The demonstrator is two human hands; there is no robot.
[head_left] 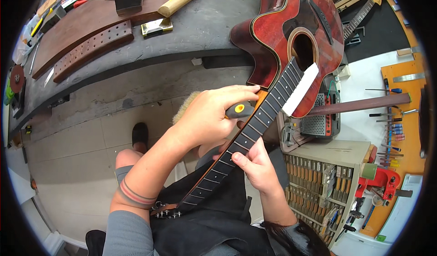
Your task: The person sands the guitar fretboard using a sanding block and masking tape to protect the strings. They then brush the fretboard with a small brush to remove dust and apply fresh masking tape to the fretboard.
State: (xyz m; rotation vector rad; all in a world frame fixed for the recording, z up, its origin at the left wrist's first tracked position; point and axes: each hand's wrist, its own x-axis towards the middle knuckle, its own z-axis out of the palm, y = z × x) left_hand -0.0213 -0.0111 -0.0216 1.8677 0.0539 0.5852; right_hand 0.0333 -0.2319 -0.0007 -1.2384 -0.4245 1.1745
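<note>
A red acoustic guitar [330,17] lies with its body on the bench and its neck slanting down toward my lap; no strings show on it. My left hand [207,112] is closed round a dark-handled tool [240,110] with a yellow-and-orange end. Its fingertips reach the neck's edge near the body, and the tool's working end is hidden. Lower down, my right hand [258,165] grips the neck, thumb on the dark fretboard [246,135]. A white strip [300,90] lies along the fretboard's right edge over the body. The headstock [166,209] rests by my apron.
On the dark bench [195,33] lie a wooden handle-like piece [182,0], a drilled brown block [93,51] and a small metal block [157,27]. At right stand a tool cabinet [327,149] with several slotted tools, a red-and-grey box [318,115] and a tool board [405,133].
</note>
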